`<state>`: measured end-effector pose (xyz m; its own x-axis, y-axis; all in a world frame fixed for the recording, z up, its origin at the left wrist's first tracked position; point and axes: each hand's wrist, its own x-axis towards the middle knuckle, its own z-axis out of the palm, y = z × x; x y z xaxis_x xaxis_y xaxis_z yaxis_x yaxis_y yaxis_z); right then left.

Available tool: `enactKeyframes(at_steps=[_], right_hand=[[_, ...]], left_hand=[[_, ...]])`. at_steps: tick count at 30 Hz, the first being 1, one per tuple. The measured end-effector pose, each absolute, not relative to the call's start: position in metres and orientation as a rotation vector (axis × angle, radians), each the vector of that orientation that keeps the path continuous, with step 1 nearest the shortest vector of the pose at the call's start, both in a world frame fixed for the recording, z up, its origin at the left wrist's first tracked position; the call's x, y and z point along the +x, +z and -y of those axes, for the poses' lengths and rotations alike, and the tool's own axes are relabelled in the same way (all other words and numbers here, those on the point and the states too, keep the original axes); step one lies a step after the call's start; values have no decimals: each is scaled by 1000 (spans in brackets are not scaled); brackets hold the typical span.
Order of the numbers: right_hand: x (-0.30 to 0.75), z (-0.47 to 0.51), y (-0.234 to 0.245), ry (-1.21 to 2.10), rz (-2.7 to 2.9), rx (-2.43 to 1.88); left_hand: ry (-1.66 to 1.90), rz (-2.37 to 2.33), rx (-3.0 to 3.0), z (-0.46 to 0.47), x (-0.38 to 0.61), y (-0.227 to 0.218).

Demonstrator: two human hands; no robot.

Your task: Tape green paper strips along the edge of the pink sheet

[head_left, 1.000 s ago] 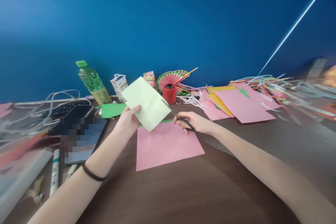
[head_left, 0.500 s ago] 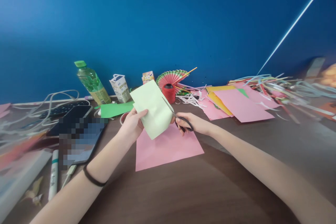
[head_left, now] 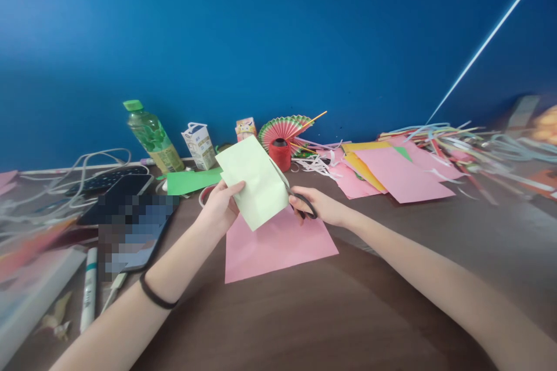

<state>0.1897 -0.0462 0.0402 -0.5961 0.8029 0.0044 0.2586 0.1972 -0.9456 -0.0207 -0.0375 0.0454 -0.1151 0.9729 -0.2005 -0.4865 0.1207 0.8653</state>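
My left hand (head_left: 223,203) pinches a pale green sheet of paper (head_left: 255,185) at its left edge, thumb on top. The sheet is tilted and held above the table. My right hand (head_left: 315,204) is closed around the black handles of a pair of scissors (head_left: 310,207). Its blades lie at the right edge of the green sheet, where a narrow strip (head_left: 279,167) stands apart from the rest. Part of the blades is hidden by the paper. Beneath both hands a pink sheet (head_left: 278,255) lies flat on the brown table (head_left: 296,319).
Behind the hands stand a red spool (head_left: 279,155), a folded paper fan (head_left: 285,130), a milk carton (head_left: 199,148) and a green-capped bottle (head_left: 152,136). Coloured papers (head_left: 400,174) and paper strips lie at right. A phone (head_left: 143,237), a marker (head_left: 89,290) and cables are at left.
The scissors and my right hand have shifted slightly, and the handles look closer together. The green sheet's upper edge has dipped a little. My left hand keeps its hold.
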Motion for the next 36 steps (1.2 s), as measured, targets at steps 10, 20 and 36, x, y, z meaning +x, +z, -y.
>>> enactKeyframes(at_steps=[10, 20, 36], right_hand=[[188, 47, 40, 1385, 1979, -997], [189, 44, 33, 1344, 1977, -977], [190, 43, 27, 1313, 1963, -974]], left_hand=[[1396, -1020, 626, 37, -22, 43], [1401, -1034, 611, 38, -21, 46], [1397, -1040, 620, 39, -20, 46]])
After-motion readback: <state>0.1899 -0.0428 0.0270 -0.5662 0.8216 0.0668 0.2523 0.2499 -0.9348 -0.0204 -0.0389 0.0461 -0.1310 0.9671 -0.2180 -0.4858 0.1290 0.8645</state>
